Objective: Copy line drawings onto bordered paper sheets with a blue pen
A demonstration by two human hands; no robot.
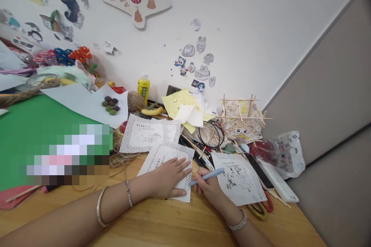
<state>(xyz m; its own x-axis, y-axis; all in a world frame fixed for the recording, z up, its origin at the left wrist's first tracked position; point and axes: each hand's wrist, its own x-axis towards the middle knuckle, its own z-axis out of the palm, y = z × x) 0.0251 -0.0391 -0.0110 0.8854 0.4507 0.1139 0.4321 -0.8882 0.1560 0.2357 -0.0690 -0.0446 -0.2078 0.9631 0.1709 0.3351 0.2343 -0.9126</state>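
My left hand point(171, 177) lies flat with its fingers spread on a white sheet of paper point(153, 158) that has a hatched, hand-drawn border. Part of the sheet's writing and drawing is hidden under this hand. My right hand point(207, 185) is closed around a light blue pen point(210, 173), whose tip points left at the sheet's right border. Whether the tip touches the paper, I cannot tell. Behind are more sheets with hatched borders point(142, 135), bearing small drawings and writing. Another drawn sheet point(237, 179) lies to the right, beyond my right hand.
Along the wall stand a yellow bottle point(143, 88), a twine ball point(135, 101) and a stick frame with a cartoon picture point(242, 121). A phone point(259, 170), scissors point(257, 211) and loose pens point(199, 158) crowd the right. Green card point(17, 142) covers the left.
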